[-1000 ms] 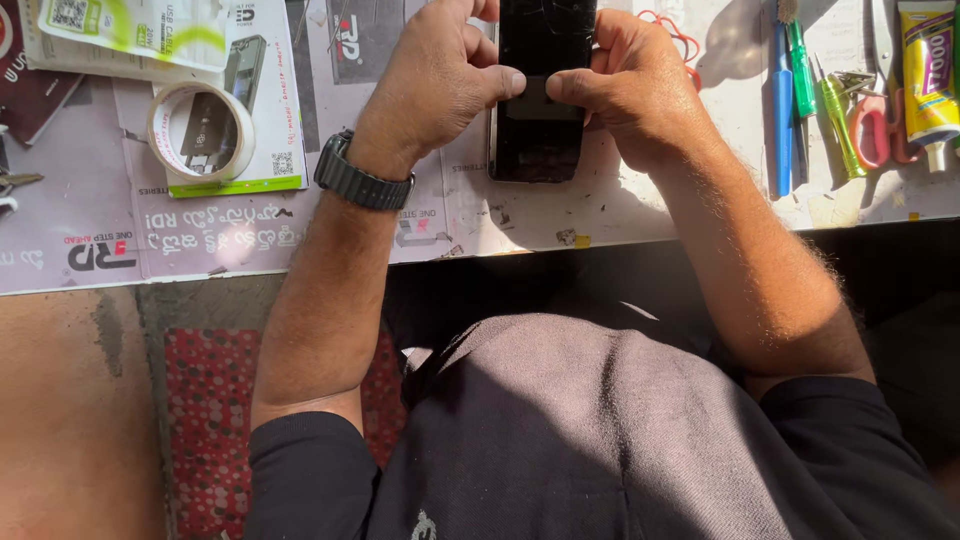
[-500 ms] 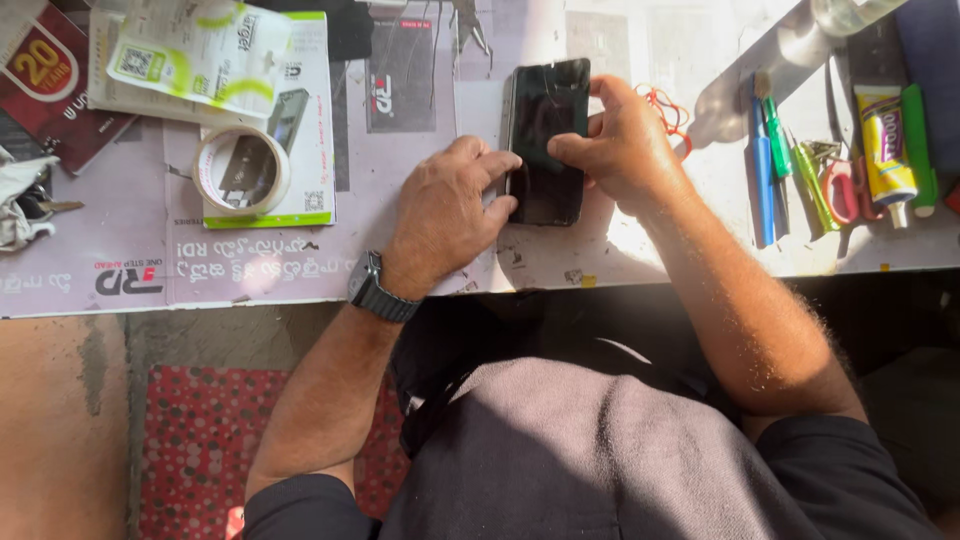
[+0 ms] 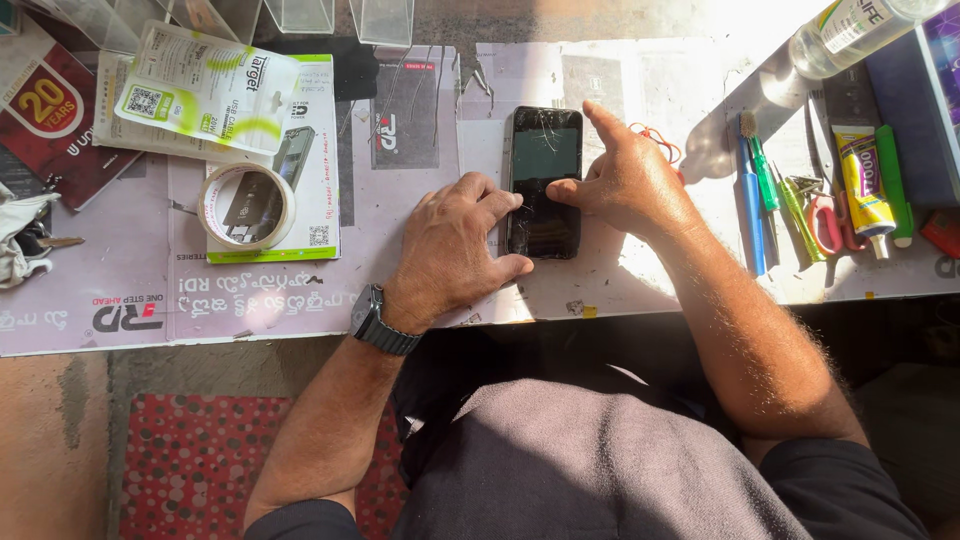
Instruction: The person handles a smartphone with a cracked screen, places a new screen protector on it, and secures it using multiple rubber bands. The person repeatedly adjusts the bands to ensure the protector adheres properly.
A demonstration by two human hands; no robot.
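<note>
The phone (image 3: 543, 182) now lies flat near the middle of the surface (image 3: 120, 290), cracked screen up — a moment ago both hands gripped it. The left hand (image 3: 455, 250) rests loosely spread against its left edge; the right hand (image 3: 625, 180) touches its right edge, forefinger raised — neither grips it.

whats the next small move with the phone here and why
Probably press the right hand thumb down on the phone and work along its right edge. The phone lies flat on the table, screen up and cracked. The left hand already steadies its left edge with the fingertips, and the right thumb sits at mid-screen with the forefinger raised, so the phone is braced for careful pressing.
</note>
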